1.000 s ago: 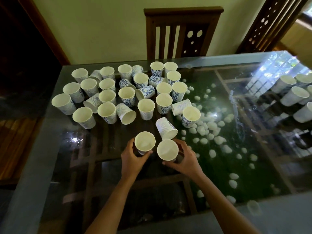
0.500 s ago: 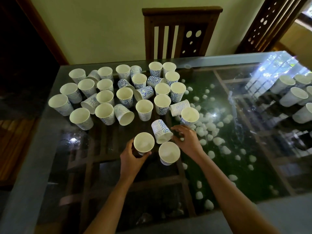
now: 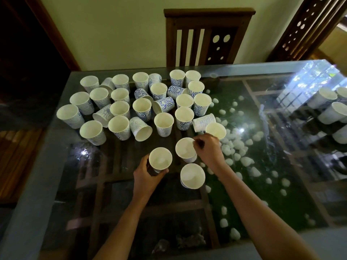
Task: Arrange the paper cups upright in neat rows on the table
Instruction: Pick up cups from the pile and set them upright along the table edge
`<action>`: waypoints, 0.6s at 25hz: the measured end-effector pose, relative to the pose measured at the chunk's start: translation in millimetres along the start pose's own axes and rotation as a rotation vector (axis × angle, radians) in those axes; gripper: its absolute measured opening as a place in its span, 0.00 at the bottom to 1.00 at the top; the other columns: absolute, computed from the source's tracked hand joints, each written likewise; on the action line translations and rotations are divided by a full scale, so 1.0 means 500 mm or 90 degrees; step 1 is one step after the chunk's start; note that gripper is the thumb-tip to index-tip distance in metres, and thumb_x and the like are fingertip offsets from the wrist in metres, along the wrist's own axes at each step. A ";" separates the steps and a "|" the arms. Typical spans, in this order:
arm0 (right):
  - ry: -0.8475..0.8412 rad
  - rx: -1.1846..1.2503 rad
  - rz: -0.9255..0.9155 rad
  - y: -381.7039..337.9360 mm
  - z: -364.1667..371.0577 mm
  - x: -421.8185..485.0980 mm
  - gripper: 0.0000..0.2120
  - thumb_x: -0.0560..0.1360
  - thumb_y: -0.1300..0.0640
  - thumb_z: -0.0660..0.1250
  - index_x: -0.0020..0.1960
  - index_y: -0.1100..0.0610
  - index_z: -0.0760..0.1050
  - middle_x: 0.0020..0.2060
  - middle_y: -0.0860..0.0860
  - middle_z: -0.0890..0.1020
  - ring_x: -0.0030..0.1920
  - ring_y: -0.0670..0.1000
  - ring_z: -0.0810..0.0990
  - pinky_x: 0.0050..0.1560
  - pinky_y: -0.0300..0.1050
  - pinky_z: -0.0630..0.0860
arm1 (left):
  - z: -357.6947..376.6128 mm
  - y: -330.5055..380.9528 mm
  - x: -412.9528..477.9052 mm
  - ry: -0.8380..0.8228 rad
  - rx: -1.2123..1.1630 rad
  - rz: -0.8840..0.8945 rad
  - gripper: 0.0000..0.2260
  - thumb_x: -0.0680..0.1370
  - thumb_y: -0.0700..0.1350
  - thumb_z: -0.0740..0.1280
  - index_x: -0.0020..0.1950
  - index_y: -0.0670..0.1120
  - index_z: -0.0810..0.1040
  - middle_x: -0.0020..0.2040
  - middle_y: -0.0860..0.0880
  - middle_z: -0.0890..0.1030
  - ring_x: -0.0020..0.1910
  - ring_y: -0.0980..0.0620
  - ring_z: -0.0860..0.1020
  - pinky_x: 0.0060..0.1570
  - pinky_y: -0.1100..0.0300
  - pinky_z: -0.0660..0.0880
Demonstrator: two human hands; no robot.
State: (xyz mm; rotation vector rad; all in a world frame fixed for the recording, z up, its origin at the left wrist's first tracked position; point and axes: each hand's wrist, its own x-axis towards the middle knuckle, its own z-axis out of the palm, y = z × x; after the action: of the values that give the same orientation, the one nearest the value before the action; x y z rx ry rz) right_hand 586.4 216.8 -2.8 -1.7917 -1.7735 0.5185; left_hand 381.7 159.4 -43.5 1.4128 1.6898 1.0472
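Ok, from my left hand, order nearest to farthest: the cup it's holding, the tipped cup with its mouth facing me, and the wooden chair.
1. The held cup, in the left hand itself.
2. The tipped cup, just beyond, slightly left.
3. The wooden chair, farthest back.

left hand [image 3: 148, 174] gripping upright cup [image 3: 160, 160], right hand [image 3: 208, 149] pinching rim of second cup [image 3: 185, 150]. third cup [image 3: 192, 176] upright, messy bunch behind on glass table [image 3: 47, 184]
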 end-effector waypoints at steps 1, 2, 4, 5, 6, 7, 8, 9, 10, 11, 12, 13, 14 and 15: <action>-0.001 0.007 0.024 -0.001 -0.001 0.001 0.09 0.73 0.65 0.66 0.51 0.62 0.81 0.48 0.56 0.82 0.43 0.49 0.77 0.45 0.35 0.70 | 0.000 -0.001 0.000 0.000 0.002 -0.002 0.31 0.64 0.44 0.78 0.64 0.44 0.71 0.62 0.45 0.76 0.62 0.48 0.73 0.61 0.52 0.72; -0.008 0.012 0.046 0.002 0.002 0.001 0.08 0.73 0.65 0.65 0.51 0.62 0.81 0.47 0.56 0.82 0.42 0.48 0.77 0.44 0.35 0.70 | 0.000 -0.001 -0.001 -0.001 0.004 -0.002 0.31 0.64 0.45 0.78 0.64 0.44 0.71 0.63 0.45 0.76 0.62 0.48 0.73 0.61 0.53 0.72; -0.004 0.022 0.078 0.008 0.009 -0.008 0.07 0.75 0.62 0.66 0.50 0.61 0.80 0.45 0.55 0.83 0.40 0.47 0.75 0.41 0.34 0.68 | 0.001 -0.001 -0.002 -0.009 0.004 -0.001 0.31 0.64 0.45 0.78 0.64 0.44 0.71 0.63 0.46 0.76 0.62 0.49 0.73 0.61 0.54 0.72; 0.013 0.036 0.094 0.010 0.012 -0.015 0.07 0.76 0.59 0.65 0.50 0.60 0.80 0.44 0.54 0.82 0.39 0.47 0.75 0.39 0.34 0.68 | 0.002 -0.001 -0.003 -0.011 0.002 -0.002 0.31 0.64 0.45 0.78 0.64 0.44 0.71 0.63 0.46 0.76 0.62 0.49 0.73 0.61 0.55 0.72; 0.037 0.059 0.118 0.009 0.013 -0.024 0.10 0.76 0.54 0.65 0.52 0.60 0.79 0.44 0.53 0.82 0.39 0.47 0.76 0.39 0.35 0.69 | 0.001 0.000 -0.005 -0.012 0.002 -0.004 0.31 0.64 0.45 0.78 0.64 0.45 0.71 0.63 0.46 0.76 0.62 0.49 0.73 0.61 0.54 0.72; 0.059 0.092 0.147 0.008 0.013 -0.037 0.15 0.76 0.49 0.64 0.54 0.60 0.77 0.45 0.53 0.81 0.41 0.47 0.77 0.40 0.36 0.71 | 0.001 0.000 -0.007 -0.012 0.004 -0.007 0.31 0.64 0.45 0.78 0.64 0.45 0.71 0.63 0.46 0.75 0.63 0.49 0.73 0.61 0.54 0.72; 0.072 0.135 0.168 0.009 0.013 -0.055 0.19 0.75 0.45 0.64 0.55 0.59 0.76 0.46 0.52 0.81 0.42 0.47 0.78 0.41 0.37 0.73 | 0.001 0.001 -0.009 -0.012 0.005 -0.008 0.31 0.64 0.45 0.78 0.64 0.44 0.71 0.63 0.45 0.75 0.63 0.49 0.73 0.61 0.54 0.72; 0.076 0.175 0.171 0.011 0.011 -0.076 0.22 0.73 0.42 0.63 0.57 0.59 0.75 0.48 0.52 0.80 0.44 0.47 0.78 0.42 0.38 0.75 | 0.002 0.001 -0.013 -0.013 0.005 -0.007 0.31 0.64 0.45 0.78 0.64 0.44 0.71 0.63 0.45 0.75 0.62 0.49 0.73 0.61 0.55 0.71; 0.063 0.212 0.167 0.015 0.012 -0.102 0.26 0.71 0.39 0.63 0.59 0.57 0.73 0.51 0.52 0.79 0.47 0.47 0.79 0.44 0.39 0.77 | 0.002 0.001 -0.017 -0.013 0.006 -0.006 0.31 0.64 0.45 0.78 0.64 0.43 0.71 0.63 0.45 0.76 0.62 0.50 0.73 0.60 0.58 0.71; 0.034 0.247 0.159 0.020 0.014 -0.131 0.29 0.69 0.36 0.65 0.62 0.55 0.71 0.54 0.51 0.78 0.50 0.46 0.78 0.48 0.41 0.78 | 0.002 0.000 -0.021 -0.012 0.008 -0.004 0.31 0.64 0.44 0.78 0.64 0.43 0.71 0.62 0.45 0.76 0.61 0.51 0.73 0.58 0.60 0.70; -0.002 0.270 0.154 0.026 0.018 -0.158 0.34 0.66 0.34 0.67 0.65 0.52 0.69 0.57 0.49 0.76 0.54 0.46 0.77 0.51 0.42 0.78 | 0.003 -0.001 -0.024 -0.011 0.008 -0.003 0.31 0.64 0.44 0.78 0.63 0.43 0.71 0.62 0.45 0.76 0.60 0.52 0.73 0.57 0.62 0.70; -0.038 0.274 0.150 0.033 0.026 -0.183 0.39 0.63 0.32 0.70 0.67 0.51 0.66 0.60 0.47 0.73 0.57 0.45 0.75 0.54 0.41 0.76 | 0.004 -0.004 -0.029 -0.008 0.006 -0.003 0.30 0.63 0.44 0.79 0.63 0.43 0.72 0.61 0.45 0.77 0.59 0.53 0.73 0.56 0.63 0.70; -0.068 0.259 0.147 0.039 0.037 -0.198 0.45 0.59 0.32 0.72 0.69 0.50 0.64 0.62 0.45 0.71 0.60 0.44 0.73 0.57 0.39 0.74 | 0.005 -0.006 -0.032 -0.005 0.006 -0.003 0.30 0.63 0.44 0.79 0.62 0.43 0.72 0.61 0.45 0.77 0.59 0.53 0.74 0.56 0.64 0.70; -0.090 0.238 0.145 0.042 0.046 -0.209 0.49 0.56 0.33 0.74 0.71 0.50 0.61 0.64 0.43 0.68 0.62 0.43 0.70 0.59 0.38 0.71 | 0.006 -0.006 -0.036 -0.004 0.007 -0.001 0.30 0.63 0.44 0.79 0.62 0.44 0.72 0.61 0.46 0.77 0.59 0.53 0.74 0.56 0.64 0.69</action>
State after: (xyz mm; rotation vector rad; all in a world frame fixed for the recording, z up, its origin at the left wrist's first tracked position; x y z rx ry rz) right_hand 583.0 116.6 -45.2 -1.7279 -1.4466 1.0194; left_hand 386.2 141.6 -47.2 1.4203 1.6947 1.0336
